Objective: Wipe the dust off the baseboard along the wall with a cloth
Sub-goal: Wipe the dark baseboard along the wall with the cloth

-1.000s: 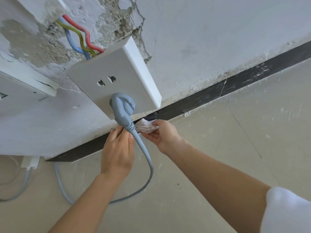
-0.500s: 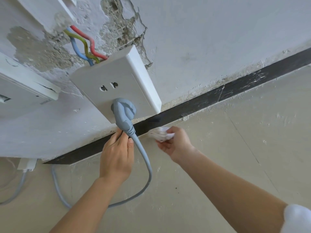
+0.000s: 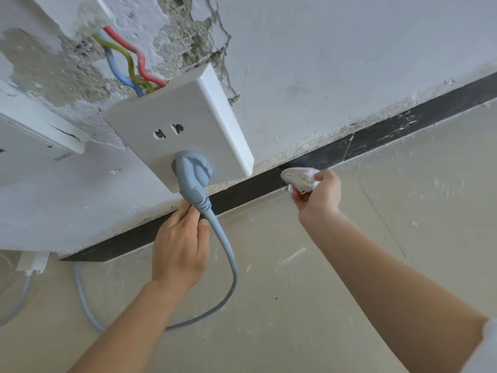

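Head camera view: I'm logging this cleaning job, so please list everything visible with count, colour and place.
baseboard: one, black, dusty, along the foot of the wall
cloth: one, white, crumpled, against the baseboard right of the socket box
wall: one, white, plaster broken open at upper left
socket box: one, white, on the wall, centre left
plug: one, grey-blue, in the socket box
cable: one, grey-blue, loops from the plug over the floor
wires: three, red, yellow-green, blue, entering the socket box from above
second box: one, white, left edge
floor: one, beige, below the baseboard
left hand: one, fingers straight, at the baseboard beside the cable
right hand: one, holds the cloth
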### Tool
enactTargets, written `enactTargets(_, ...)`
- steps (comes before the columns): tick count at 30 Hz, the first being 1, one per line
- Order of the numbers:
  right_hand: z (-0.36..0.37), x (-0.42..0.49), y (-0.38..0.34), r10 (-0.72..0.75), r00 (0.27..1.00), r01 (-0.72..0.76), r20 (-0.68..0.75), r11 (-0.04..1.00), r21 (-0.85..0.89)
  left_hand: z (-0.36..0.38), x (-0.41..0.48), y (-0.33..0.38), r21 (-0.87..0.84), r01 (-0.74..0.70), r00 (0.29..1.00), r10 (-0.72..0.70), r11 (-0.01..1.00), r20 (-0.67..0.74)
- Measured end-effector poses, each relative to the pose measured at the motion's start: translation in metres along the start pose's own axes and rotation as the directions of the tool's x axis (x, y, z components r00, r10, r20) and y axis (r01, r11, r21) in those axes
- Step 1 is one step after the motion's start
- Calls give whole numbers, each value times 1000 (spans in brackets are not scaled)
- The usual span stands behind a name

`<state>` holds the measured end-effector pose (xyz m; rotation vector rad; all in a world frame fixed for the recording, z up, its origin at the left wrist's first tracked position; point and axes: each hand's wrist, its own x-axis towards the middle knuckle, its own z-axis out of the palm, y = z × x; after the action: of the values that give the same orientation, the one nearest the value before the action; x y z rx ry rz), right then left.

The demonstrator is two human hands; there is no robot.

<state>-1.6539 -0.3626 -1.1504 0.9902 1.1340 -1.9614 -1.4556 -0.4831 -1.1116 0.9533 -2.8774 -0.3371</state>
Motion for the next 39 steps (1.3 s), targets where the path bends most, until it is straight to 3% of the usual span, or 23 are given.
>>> enactTargets(3, 0, -9, 38, 46, 997, -28, 59, 962, -271, 1, -2, 0, 22, 5, 1000, -6, 1000, 13)
enactTargets(5, 5, -17, 74, 189, 970, -111, 152, 904, -414, 2, -1, -1, 6, 28, 999, -28, 1000, 21)
enactTargets(8, 16, -18, 116, 433, 848, -229, 305, 819, -525, 0, -2, 3, -134, 53, 998, -47, 990, 44)
enactTargets(10, 25, -19, 128, 490, 794, -280, 361, 821, -498, -1, -4, 6, -246, 35, 999, -23, 969, 48)
enactTargets(14, 34, -15, 126, 439, 834, -312, 335, 875, -370, 3, -4, -1, -273, 103, 993, -82, 956, 87)
enactTargets(20, 12, 17, 63, 218, 953, -195, 210, 973, -123, 4, -6, 0, -192, 114, 990, -95, 975, 108)
enactTargets(28, -23, 13, 0, -3, 996, -13, 86, 983, 181, -4, -5, 5, -137, 117, 986, -99, 984, 132)
enactTargets(30, -24, 9, 3, 12, 996, -25, 93, 990, 138, -7, -5, 7, -144, 127, 982, -104, 981, 157)
enactTargets(35, -10, -13, 60, 295, 908, -210, 296, 935, -286, -25, 0, -1, -140, 146, 941, -94, 979, 324)
enactTargets(39, 11, -12, 68, 279, 886, -162, 370, 935, -317, -36, 6, -4, -107, 126, 893, -66, 986, 446)
